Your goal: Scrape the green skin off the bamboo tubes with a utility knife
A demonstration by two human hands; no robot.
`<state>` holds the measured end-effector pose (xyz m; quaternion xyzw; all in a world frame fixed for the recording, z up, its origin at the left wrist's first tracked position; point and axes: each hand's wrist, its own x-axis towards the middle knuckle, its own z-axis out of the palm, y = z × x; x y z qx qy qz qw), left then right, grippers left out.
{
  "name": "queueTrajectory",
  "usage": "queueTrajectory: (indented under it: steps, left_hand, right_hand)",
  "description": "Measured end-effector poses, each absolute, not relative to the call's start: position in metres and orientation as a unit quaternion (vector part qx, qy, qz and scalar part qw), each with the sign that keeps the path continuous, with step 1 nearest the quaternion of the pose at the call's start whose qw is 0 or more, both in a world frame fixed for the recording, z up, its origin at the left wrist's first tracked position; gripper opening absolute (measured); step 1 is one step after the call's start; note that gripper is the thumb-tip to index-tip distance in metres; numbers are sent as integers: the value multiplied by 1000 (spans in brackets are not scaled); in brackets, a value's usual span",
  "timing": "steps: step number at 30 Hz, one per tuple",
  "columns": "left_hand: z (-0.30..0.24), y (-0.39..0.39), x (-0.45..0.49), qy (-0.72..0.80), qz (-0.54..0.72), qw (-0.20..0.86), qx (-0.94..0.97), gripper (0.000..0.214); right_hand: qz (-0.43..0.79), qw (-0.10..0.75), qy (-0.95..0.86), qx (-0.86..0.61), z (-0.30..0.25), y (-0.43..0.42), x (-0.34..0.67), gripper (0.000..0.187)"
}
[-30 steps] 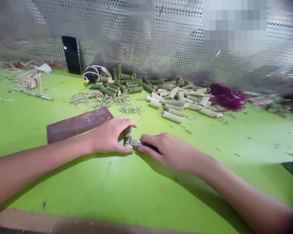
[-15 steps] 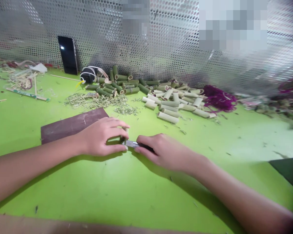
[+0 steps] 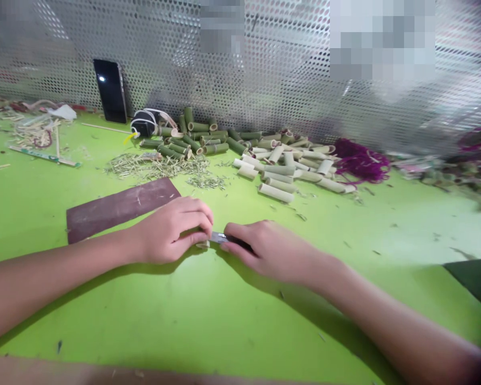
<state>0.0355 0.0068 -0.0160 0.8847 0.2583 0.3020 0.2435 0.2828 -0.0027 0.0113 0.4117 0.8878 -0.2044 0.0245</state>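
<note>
Grip status, left hand [image 3: 170, 230]?

Clenched, fingers curled over a short pale-green bamboo tube [image 3: 202, 245]; only a sliver shows below the fingertips. Long axis hidden, so direction cannot be confirmed.

Right hand [image 3: 268, 251]?

Clenched on a dark-handled utility knife [image 3: 240, 244]. Its narrow steel blade [image 3: 218, 237] lies roughly level, pointing left, with its tip at the left hand's fingers. The tube sits between both hands, enclosed by the left. Blade contact with the tube cannot be confirmed.

Surface and surroundings, left to right?

Bright green tabletop [image 3: 240, 321] littered with pale wooden splints [image 3: 34, 136]. A flat dark-brown rectangular board [image 3: 112, 209] lies just beyond the left forearm. Behind it, a black smartphone [image 3: 110, 91] leans upright against a perforated metal panel [image 3: 288, 91]. Next come a loose pile of straw-coloured shavings [image 3: 156, 167], a heap of green bamboo tubes [image 3: 192, 140], and a heap of paler bamboo tubes [image 3: 280, 174]. A tangle of magenta fibre [image 3: 361, 163] lies beyond those, and blurred mixed scraps [image 3: 457, 176] occupy the far right.
</note>
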Motion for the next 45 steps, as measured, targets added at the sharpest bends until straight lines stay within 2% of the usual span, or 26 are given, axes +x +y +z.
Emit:
queueTrajectory:
  steps: [4, 6, 9, 12, 15, 19, 21, 25, 27, 33, 45]
  left_hand:
    - [-15, 15, 31, 353, 376, 212, 830, 18]
    - [-18, 23, 28, 417, 347, 185, 819, 19]
    - [-22, 30, 25, 467, 309, 181, 808, 43]
    - [-21, 30, 25, 450, 319, 159, 818, 29]
    - [-17, 24, 26, 434, 324, 127, 831, 38]
    - [-17, 20, 27, 451, 314, 117, 827, 15]
    - [-19, 20, 26, 437, 307, 149, 832, 25]
    - [-21, 21, 24, 375, 237, 246, 862, 65]
    - [-21, 21, 25, 365, 192, 263, 872, 75]
    - [-22, 22, 29, 352, 176, 230, 890, 70]
    - [-24, 21, 38, 329, 200, 210, 898, 63]
  right_hand:
    - [-206, 23, 887, 414, 11, -3, 283, 37]
    - [-198, 28, 887, 416, 11, -3, 283, 36]
    - [-193, 33, 887, 419, 12, -3, 283, 36]
    - [-196, 34, 888, 414, 12, -2, 283, 37]
    - [-200, 33, 889, 411, 12, -2, 283, 38]
    - [-193, 42, 886, 420, 13, -3, 281, 37]
    - [-188, 45, 885, 424, 14, -4, 281, 35]
    - [-195, 50, 881, 427, 14, -5, 280, 37]
    - [-177, 50, 880, 438, 13, -7, 279, 37]
    - [-70, 19, 875, 479, 9, -10, 270, 31]
    - [-34, 17, 884, 465, 1, -6, 266, 28]
